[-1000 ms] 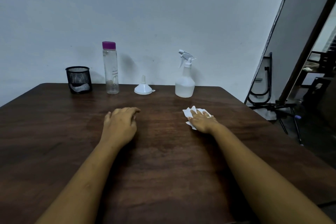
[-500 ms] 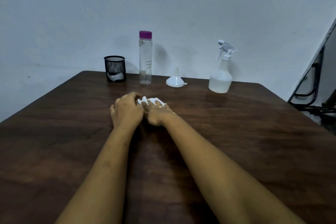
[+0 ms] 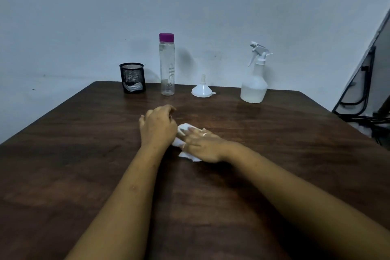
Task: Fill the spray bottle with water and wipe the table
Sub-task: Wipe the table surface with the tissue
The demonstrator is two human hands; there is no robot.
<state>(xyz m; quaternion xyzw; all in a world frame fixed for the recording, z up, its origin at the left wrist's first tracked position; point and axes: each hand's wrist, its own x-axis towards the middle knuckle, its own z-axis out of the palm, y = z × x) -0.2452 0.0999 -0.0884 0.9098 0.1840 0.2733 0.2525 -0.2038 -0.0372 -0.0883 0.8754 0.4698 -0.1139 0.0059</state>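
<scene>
Flat right hand [image 3: 203, 145] on tissue [image 3: 183, 128]

I think this is a plain room, maybe a small office or a spare room in a home; I cannot tell which. A dark wooden table [image 3: 295, 154] stands against a bare, pale wall [image 3: 84, 17]. Along the far edge of the table I see a black mesh pen cup [image 3: 132, 78], a clear bottle with a purple cap [image 3: 167, 65], a small white funnel [image 3: 203, 88] and a spray bottle [image 3: 254, 82]. Black metal frames [image 3: 368, 82] stand in the dim right corner.
</scene>
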